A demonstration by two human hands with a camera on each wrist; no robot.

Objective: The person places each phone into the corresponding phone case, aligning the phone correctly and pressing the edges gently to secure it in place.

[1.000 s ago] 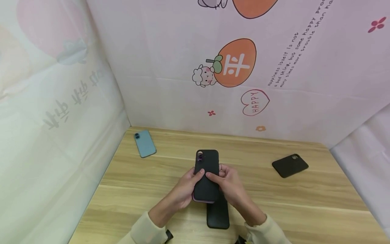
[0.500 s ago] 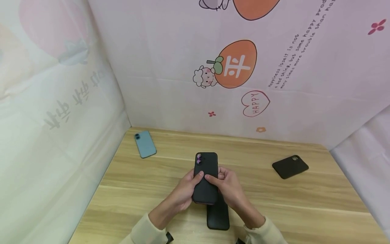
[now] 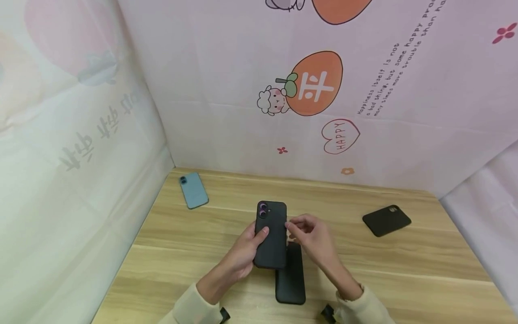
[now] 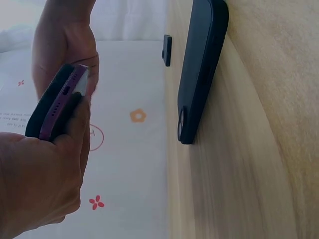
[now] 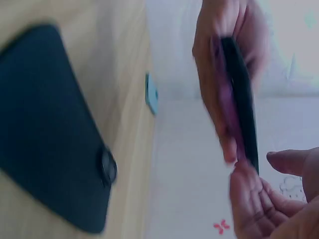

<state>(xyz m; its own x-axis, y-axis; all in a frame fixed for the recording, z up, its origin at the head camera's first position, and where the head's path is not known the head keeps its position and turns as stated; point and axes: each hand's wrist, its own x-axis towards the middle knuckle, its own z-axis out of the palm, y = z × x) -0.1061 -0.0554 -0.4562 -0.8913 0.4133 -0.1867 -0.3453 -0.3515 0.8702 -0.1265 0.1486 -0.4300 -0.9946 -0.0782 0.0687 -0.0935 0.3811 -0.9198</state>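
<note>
A phone with a purple edge [image 4: 61,99] sits against a black phone case [image 3: 273,245]; its purple camera shows through the case's opening in the head view. My left hand [image 3: 243,252] grips phone and case from the left, thumb across the case's back. At the right edge is my right hand [image 3: 317,238], its fingertips touching that side and its thumb apart from the case in the right wrist view. The purple bottom end with its port faces the left wrist camera. Below the hands, another black case or phone [image 3: 290,281] lies on the table, partly overlapped in the head view.
A light blue phone [image 3: 194,191] lies at the table's far left. Farther right is a black phone case [image 3: 386,220] with a camera opening. The wooden table [image 3: 162,270] meets printed cloth [image 3: 226,135] at the back and white cloth on the sides.
The purple strip below the case's lower end no longer shows in the head view. My right thumb has moved off the case's back to its right edge; the left hand keeps its grip.
</note>
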